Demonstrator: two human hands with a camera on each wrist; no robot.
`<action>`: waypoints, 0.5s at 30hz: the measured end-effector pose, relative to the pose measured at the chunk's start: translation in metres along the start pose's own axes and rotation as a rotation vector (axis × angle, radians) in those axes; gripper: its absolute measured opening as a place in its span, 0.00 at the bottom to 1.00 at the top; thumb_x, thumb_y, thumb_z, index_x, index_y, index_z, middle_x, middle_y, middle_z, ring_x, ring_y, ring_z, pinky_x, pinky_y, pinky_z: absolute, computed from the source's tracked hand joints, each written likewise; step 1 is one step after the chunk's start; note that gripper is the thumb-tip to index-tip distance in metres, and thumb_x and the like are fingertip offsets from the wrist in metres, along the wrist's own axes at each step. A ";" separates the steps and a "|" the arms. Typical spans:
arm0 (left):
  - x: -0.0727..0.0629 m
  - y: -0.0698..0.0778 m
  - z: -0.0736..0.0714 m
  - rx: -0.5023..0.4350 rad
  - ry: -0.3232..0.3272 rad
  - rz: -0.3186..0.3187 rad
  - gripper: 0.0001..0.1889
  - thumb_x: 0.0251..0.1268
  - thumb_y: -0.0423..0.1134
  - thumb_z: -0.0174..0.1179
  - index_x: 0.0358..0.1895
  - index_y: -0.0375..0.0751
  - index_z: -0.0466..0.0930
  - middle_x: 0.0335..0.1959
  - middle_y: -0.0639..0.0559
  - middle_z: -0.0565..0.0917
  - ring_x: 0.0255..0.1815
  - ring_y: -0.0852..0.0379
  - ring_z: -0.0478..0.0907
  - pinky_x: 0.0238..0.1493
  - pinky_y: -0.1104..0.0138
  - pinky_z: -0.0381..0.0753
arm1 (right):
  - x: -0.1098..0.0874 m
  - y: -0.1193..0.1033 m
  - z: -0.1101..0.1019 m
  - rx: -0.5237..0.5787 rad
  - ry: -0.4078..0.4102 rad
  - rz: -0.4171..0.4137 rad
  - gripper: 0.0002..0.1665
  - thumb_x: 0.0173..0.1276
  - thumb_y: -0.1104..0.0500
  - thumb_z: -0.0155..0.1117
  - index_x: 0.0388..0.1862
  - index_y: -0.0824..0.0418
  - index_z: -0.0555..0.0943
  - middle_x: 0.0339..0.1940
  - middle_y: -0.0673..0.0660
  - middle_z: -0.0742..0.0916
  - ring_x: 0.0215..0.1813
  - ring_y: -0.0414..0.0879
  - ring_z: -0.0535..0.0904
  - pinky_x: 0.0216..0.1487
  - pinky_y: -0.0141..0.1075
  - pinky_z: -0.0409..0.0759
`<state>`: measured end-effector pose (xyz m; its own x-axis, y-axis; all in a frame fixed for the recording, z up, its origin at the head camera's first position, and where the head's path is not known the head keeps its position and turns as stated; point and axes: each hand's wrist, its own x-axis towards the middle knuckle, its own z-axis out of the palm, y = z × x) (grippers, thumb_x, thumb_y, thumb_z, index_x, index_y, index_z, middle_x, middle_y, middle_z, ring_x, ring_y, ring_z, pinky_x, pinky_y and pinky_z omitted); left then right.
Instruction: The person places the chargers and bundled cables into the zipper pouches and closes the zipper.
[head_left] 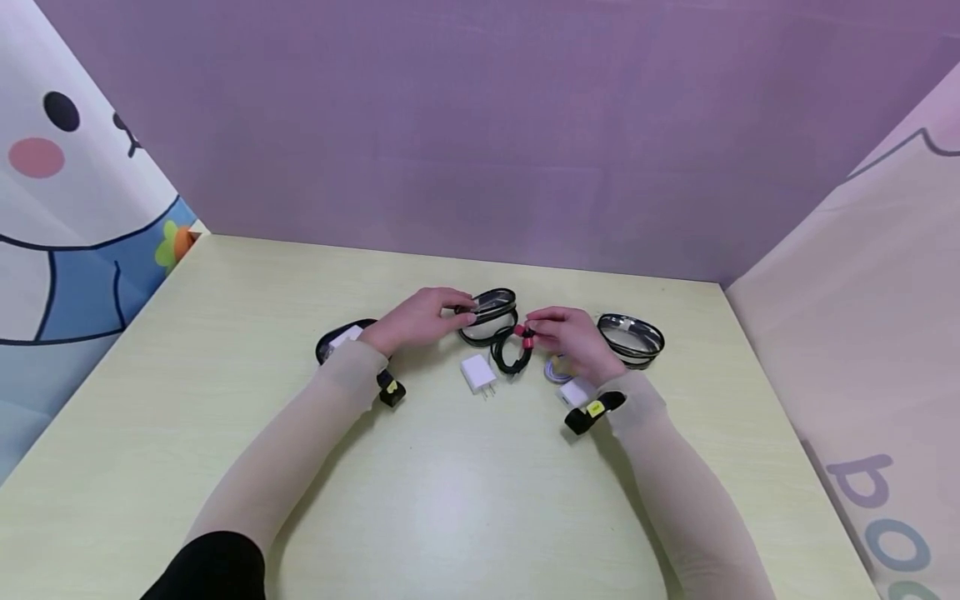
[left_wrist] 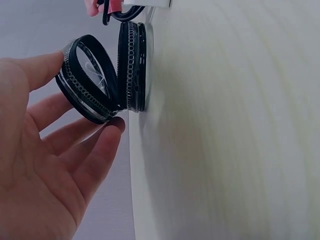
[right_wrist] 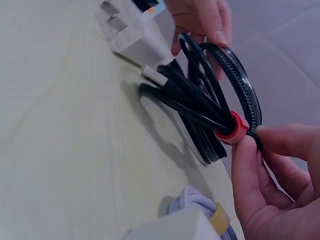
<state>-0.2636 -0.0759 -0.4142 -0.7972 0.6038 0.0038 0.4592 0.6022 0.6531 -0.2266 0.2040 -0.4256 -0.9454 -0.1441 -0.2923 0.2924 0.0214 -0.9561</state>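
Near the back middle of the table, my left hand (head_left: pixel 423 321) holds the raised lid of a small round black zippered case (head_left: pixel 487 308) with a see-through panel. In the left wrist view the thumb lies on the lid's rim (left_wrist: pixel 82 92), fingers on its other side, and the case stands unzipped. My right hand (head_left: pixel 573 337) pinches a coiled black cable (head_left: pixel 512 367) by the end of its red strap (right_wrist: pixel 235 129), right in front of the case. In the right wrist view the cable's metal plug (right_wrist: pixel 155 76) shows. Whether the coil touches the case is unclear.
A white charger plug (head_left: pixel 477 372) lies just in front of the coil. By my right wrist are a lilac cable (head_left: pixel 555 372) with a yellow strap and another white charger (head_left: pixel 576 392). Similar round cases lie at right (head_left: pixel 632 340) and left, the left case (head_left: pixel 324 346) partly behind my wrist.
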 end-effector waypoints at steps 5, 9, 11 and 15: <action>-0.001 0.000 0.001 -0.007 0.003 0.005 0.21 0.76 0.51 0.54 0.65 0.46 0.78 0.69 0.47 0.73 0.72 0.48 0.65 0.72 0.56 0.61 | 0.000 0.000 -0.004 0.111 -0.012 0.024 0.24 0.71 0.70 0.60 0.65 0.76 0.72 0.44 0.57 0.88 0.41 0.43 0.87 0.48 0.32 0.82; -0.001 0.001 0.002 -0.011 0.009 0.016 0.21 0.76 0.50 0.55 0.64 0.45 0.79 0.69 0.46 0.73 0.72 0.47 0.65 0.72 0.56 0.62 | 0.000 0.000 -0.006 0.172 -0.020 0.020 0.25 0.72 0.71 0.58 0.66 0.76 0.70 0.46 0.57 0.87 0.43 0.43 0.86 0.49 0.31 0.82; -0.001 0.000 0.002 -0.010 0.010 0.018 0.21 0.76 0.51 0.55 0.64 0.46 0.79 0.69 0.47 0.74 0.72 0.48 0.66 0.71 0.56 0.62 | 0.000 -0.001 -0.007 0.192 -0.031 0.011 0.25 0.73 0.71 0.57 0.67 0.76 0.69 0.47 0.57 0.86 0.44 0.43 0.85 0.50 0.31 0.81; 0.001 -0.001 0.002 -0.005 0.008 0.018 0.22 0.76 0.52 0.54 0.65 0.47 0.78 0.69 0.48 0.73 0.72 0.49 0.66 0.71 0.56 0.62 | 0.001 -0.002 -0.007 0.230 -0.030 -0.003 0.23 0.73 0.71 0.57 0.66 0.74 0.71 0.49 0.58 0.85 0.45 0.44 0.84 0.53 0.32 0.80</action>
<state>-0.2636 -0.0748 -0.4161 -0.7920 0.6101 0.0217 0.4713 0.5885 0.6569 -0.2292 0.2108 -0.4245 -0.9426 -0.1731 -0.2856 0.3181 -0.2049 -0.9256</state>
